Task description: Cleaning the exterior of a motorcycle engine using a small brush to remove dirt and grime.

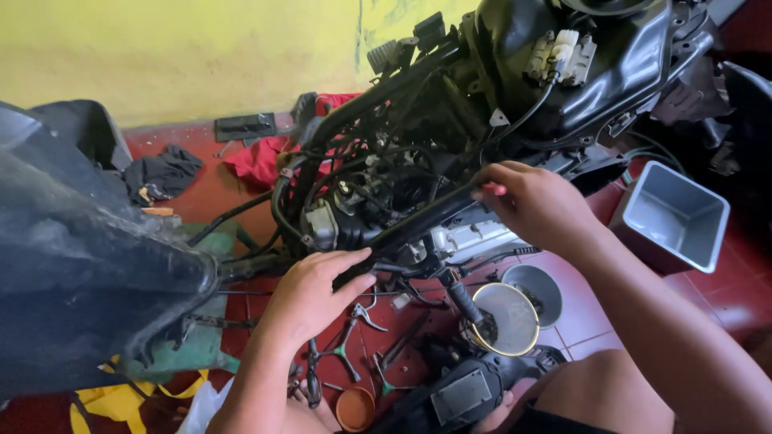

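So one stripped motorcycle (450, 145) on the red tile floor (724, 297), frame and engine fully exposed. Left hand (310, 293) lies flat with its fingers (354, 261) spread loose against a black frame tube (418, 221), not gripping anything. Right hand (535, 205) is up at the other end of that tube, fingers curled around a small red-tipped tool (492, 190); can't tell what kind.

On the floor below: two metal funnels (507, 317) side by side, one grey plastic bin (675, 217) off to the right, one small orange cup (355, 408), one red rag (261, 161), and a loose bunch of hand tools (346, 350) too tangled to count.
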